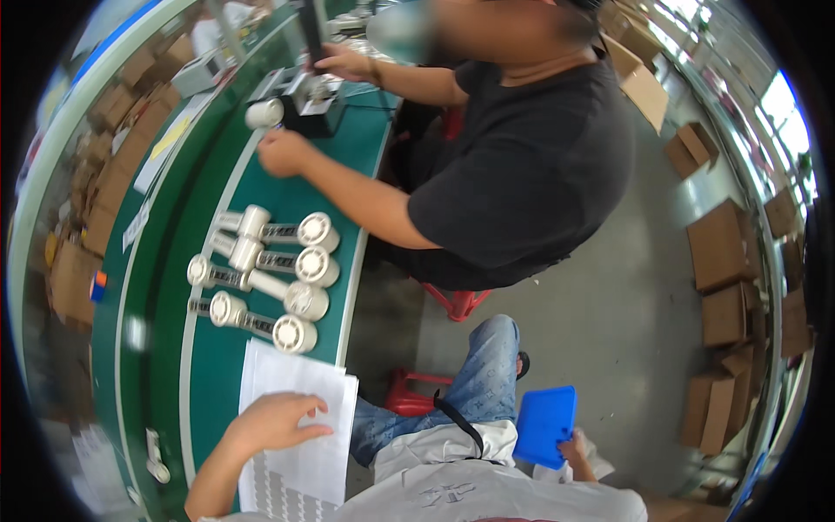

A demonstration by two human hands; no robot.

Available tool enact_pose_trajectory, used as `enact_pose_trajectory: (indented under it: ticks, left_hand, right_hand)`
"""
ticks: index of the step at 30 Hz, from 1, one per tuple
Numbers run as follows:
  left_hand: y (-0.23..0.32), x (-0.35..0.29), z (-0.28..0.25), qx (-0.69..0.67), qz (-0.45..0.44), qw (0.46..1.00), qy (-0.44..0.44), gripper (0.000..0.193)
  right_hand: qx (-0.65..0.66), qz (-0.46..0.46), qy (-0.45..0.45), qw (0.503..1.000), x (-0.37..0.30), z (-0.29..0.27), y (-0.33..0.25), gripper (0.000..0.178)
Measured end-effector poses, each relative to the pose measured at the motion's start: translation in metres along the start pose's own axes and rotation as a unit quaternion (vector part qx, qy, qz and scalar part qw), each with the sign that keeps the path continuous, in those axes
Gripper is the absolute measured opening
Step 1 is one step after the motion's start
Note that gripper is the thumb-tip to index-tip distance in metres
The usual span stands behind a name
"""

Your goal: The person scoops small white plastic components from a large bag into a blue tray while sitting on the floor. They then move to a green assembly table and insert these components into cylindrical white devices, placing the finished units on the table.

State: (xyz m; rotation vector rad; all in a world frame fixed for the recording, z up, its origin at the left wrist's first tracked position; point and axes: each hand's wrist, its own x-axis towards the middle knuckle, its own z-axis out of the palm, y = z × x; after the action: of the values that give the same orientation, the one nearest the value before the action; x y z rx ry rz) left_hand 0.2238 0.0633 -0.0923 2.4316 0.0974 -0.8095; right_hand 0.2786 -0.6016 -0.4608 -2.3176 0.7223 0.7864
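My left hand (280,422) is over the white paper sheets (296,383) at the near end of the green bench, fingers stretched and thumb apart, holding nothing. A lower sheet (278,496) bears rows of small grey shapes. Down at my right side, my right hand (574,451) is closed on the edge of a blue plastic tray (544,422), held off the bench above the floor. Just beyond the papers lie several white parts with round slotted heads and handles, like small handheld fans (294,333).
A co-worker in black sits ahead, one hand (344,63) on a black lever, the other (283,152) by a white round-headed part (263,113) at a bench fixture (317,109). Red stools (417,391) stand beside the bench; cardboard boxes (720,245) line the right.
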Motion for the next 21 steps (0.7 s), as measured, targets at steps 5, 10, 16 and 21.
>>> enact_pose_trajectory:
  ticks: [5, 10, 16, 21]
  left_hand:
    - [0.021, 0.004, -0.011, -0.077, -0.117, 0.990, -0.036, 0.039]
    - [0.074, 0.055, -0.038, -0.163, -0.135, 0.976, -0.050, 0.035]
    - [0.203, 0.115, -0.087, -0.257, -0.088, 0.955, -0.115, 0.029]
    - [0.347, 0.207, -0.099, -0.192, -0.021, 0.958, -0.211, 0.029]
  right_hand:
    - [0.025, -0.056, -0.051, 0.997, -0.034, 0.117, 0.018, 0.056]
    - [-0.053, 0.056, -0.088, 0.993, -0.044, 0.018, -0.052, 0.036]
    - [0.249, 0.137, 0.100, 0.954, -0.102, -0.064, -0.055, 0.048]
    - [0.420, 0.253, 0.133, 0.861, -0.177, -0.117, -0.074, 0.055]
